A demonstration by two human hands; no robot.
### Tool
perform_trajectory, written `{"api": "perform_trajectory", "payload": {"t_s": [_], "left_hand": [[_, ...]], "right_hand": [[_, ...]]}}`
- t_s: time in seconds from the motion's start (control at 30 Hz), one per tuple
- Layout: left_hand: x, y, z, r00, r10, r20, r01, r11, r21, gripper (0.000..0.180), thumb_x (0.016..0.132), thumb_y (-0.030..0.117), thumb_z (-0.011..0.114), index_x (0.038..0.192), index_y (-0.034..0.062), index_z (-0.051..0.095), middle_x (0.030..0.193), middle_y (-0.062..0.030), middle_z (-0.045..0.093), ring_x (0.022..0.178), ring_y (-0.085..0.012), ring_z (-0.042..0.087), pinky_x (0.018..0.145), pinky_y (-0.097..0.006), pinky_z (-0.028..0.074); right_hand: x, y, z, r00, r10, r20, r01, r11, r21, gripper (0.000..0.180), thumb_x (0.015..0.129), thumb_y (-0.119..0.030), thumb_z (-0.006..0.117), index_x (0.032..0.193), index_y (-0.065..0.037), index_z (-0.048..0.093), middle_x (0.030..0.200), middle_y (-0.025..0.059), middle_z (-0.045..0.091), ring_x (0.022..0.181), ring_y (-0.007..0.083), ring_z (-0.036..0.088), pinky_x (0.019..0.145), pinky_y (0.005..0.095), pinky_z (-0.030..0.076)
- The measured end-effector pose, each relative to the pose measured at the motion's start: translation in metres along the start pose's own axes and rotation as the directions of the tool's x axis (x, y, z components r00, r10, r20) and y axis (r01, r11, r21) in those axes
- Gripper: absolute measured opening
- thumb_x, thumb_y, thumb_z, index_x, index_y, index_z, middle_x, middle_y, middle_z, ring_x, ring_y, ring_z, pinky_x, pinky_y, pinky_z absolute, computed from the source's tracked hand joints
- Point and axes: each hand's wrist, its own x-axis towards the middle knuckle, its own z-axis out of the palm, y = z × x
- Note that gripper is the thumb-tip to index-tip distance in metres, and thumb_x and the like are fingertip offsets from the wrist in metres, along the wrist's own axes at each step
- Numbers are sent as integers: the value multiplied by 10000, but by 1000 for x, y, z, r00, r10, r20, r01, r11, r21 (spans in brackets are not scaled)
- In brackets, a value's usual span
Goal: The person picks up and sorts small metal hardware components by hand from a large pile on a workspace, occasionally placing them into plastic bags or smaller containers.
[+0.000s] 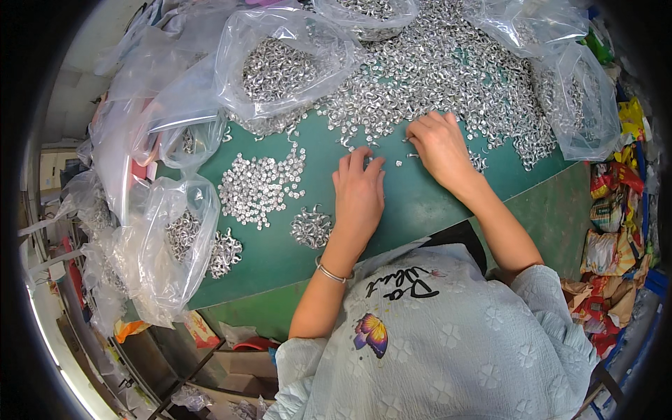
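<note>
My left hand (359,192) rests on the green tabletop (413,203), fingers bent downward, at the near edge of a big heap of small curved silver metal parts (434,77). A bit of silver shows between its thumb and forefinger. To its right, my right hand (442,148) has its fingers curled together against the heap's edge; what they pinch is hidden. One small metal piece (399,163) lies between the hands. Left of my left hand are a small pile of curved parts (311,227) and a wider spread of small flower-shaped pieces (255,187).
Clear plastic bags of metal parts stand at the back (280,70), the left (178,245) and the far right (577,105). Another small pile of parts (225,253) sits by the left bag. Colourful packages (609,238) line the right side beyond the table.
</note>
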Motion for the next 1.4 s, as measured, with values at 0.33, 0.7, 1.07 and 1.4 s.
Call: {"api": "perform_trajectory", "payload": {"t_s": [0.33, 0.7, 1.07, 1.4], "left_hand": [[-2, 1, -4, 999, -26, 44, 27, 999, -26, 165, 807, 28, 666, 971, 18, 647, 1045, -105, 561, 964, -294, 545, 816, -394, 421], [-15, 9, -15, 991, -20, 132, 26, 999, -44, 328, 734, 51, 758, 1033, 29, 625, 1077, -106, 543, 969, -297, 530, 834, -397, 427], [-26, 2, -13, 994, -44, 95, 55, 992, -111, 301, 747, 17, 742, 1018, -4, 612, 1057, -129, 543, 960, -309, 528, 844, -397, 450], [-29, 6, -15, 995, -65, 72, 73, 990, -118, 338, 741, 5, 745, 1055, -6, 619, 1080, -134, 544, 968, -304, 529, 860, -391, 449]], "right_hand": [[-12, 4, -14, 995, -60, 76, 60, 998, 9, 107, 789, -77, 657, 889, -44, 639, 922, 78, 580, 912, 264, 547, 783, 374, 413], [-31, 0, -17, 991, -102, 90, 79, 969, 234, 150, 770, -40, 671, 903, -14, 606, 957, 104, 535, 947, 304, 548, 812, 403, 456], [-41, 26, -57, 998, 44, 55, -54, 980, 193, 182, 740, 7, 690, 899, -24, 607, 937, 90, 554, 939, 301, 535, 821, 409, 436], [-47, 25, -54, 989, 78, 129, -87, 994, 72, 167, 748, -52, 720, 877, -52, 615, 925, 66, 530, 937, 257, 508, 817, 380, 368]]}}
